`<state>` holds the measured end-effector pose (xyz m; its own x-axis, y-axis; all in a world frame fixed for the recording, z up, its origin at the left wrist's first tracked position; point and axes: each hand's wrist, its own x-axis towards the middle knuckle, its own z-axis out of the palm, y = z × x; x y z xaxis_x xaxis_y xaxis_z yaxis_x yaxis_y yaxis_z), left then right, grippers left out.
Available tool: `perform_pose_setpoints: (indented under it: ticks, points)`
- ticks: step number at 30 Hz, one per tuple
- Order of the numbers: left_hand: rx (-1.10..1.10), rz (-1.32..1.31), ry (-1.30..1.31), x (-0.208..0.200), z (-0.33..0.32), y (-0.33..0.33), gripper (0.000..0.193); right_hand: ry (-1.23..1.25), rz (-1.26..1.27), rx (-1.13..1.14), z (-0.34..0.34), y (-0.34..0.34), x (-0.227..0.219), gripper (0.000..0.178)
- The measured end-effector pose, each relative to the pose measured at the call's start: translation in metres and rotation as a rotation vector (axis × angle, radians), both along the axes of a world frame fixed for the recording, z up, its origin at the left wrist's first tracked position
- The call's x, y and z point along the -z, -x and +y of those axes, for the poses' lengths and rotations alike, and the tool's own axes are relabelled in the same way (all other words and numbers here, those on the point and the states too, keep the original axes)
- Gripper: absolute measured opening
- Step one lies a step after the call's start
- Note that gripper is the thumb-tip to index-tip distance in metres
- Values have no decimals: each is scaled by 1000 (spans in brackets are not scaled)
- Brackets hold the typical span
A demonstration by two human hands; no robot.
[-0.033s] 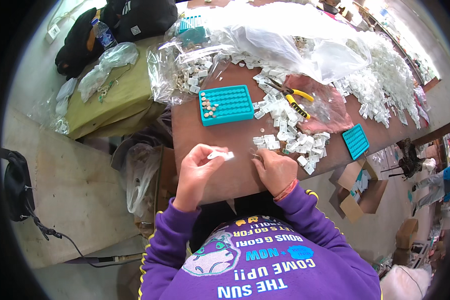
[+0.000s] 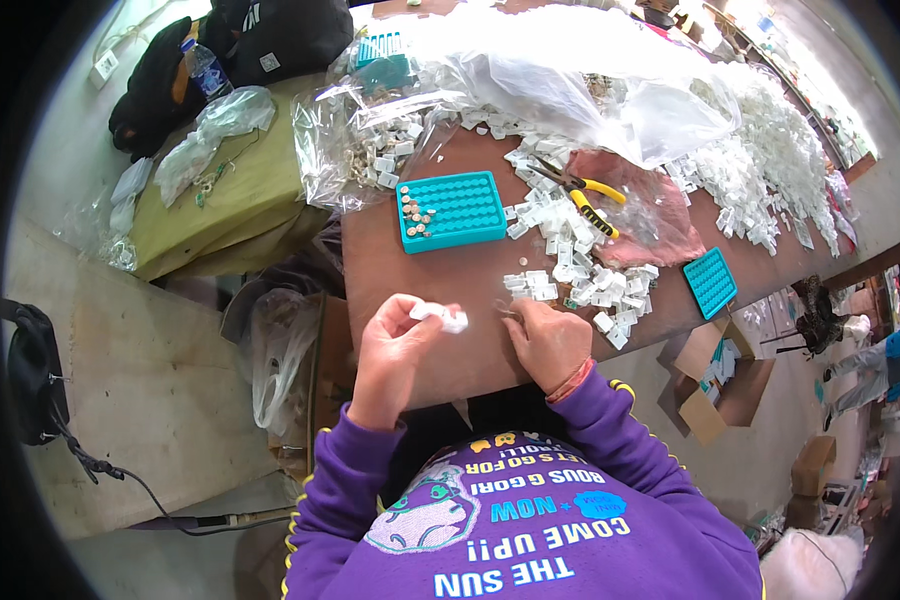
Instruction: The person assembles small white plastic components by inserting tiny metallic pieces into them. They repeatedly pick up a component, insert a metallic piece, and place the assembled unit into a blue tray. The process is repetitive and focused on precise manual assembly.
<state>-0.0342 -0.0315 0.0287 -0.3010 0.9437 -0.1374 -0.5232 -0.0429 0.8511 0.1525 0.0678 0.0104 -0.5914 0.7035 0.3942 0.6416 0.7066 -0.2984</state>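
Above the brown tabletop (image 2: 425, 360), my left hand (image 2: 392, 345) pinches a small white plastic piece (image 2: 440, 317) between thumb and fingers. A short gap separates it from my right hand (image 2: 552, 342), whose fingers are closed at the table's near part. Something thin and pale shows at the right fingertips, too blurred to name. Beyond both hands lies a teal ridged tray (image 2: 460, 212) with several small round tan pieces (image 2: 417, 215) at its left side. A heap of small white plastic pieces (image 2: 570, 250) spreads just past my right hand.
Yellow-and-black pliers (image 2: 590, 195) lie by a pink cloth (image 2: 660, 215). A smaller teal tray (image 2: 710, 283) sits at the table's right edge. Clear plastic bags (image 2: 330, 150) and a large white pile (image 2: 760, 150) cover the far side. An open carton (image 2: 715, 380) stands on the floor at right.
The white piece in my left hand has turned and dipped slightly. My right hand stays nearly in place.
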Motion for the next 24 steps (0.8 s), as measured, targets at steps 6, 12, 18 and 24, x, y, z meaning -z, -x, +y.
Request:
perform_pose_setpoints:
  ticks: [6,12,18,24]
  points:
    - [-10,-673,-97,20,-9,-26,29,59,158,-128,4,3,-6,13]
    - [-9,-937,18,22,1,-31,29,536,429,-115,9,-4,-23,13]
    - [31,-296,11,16,24,-43,33,1106,900,-301,9,-9,-32,7]
    - [-9,-189,-190,7,21,-48,36,1274,957,-415,-5,-8,-44,8]
